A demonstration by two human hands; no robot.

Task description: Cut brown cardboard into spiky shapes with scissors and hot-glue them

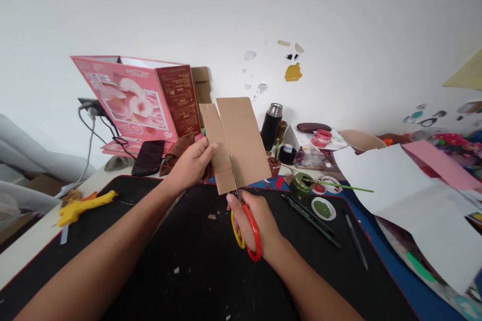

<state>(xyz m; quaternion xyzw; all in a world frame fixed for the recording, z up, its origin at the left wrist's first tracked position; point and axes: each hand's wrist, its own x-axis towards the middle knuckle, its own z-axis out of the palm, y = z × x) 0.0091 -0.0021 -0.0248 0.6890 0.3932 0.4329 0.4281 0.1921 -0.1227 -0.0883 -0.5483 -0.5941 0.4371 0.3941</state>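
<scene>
My left hand pinches the left edge of a brown cardboard piece and holds it upright above the black mat. My right hand grips a pair of scissors with red and yellow handles. The scissor blades point up and sit in a cut at the cardboard's lower edge.
A pink box stands at the back left with a dark phone in front of it. A yellow glue gun lies at the left. Paint pots, a brush, a black flask and white paper sheets crowd the right.
</scene>
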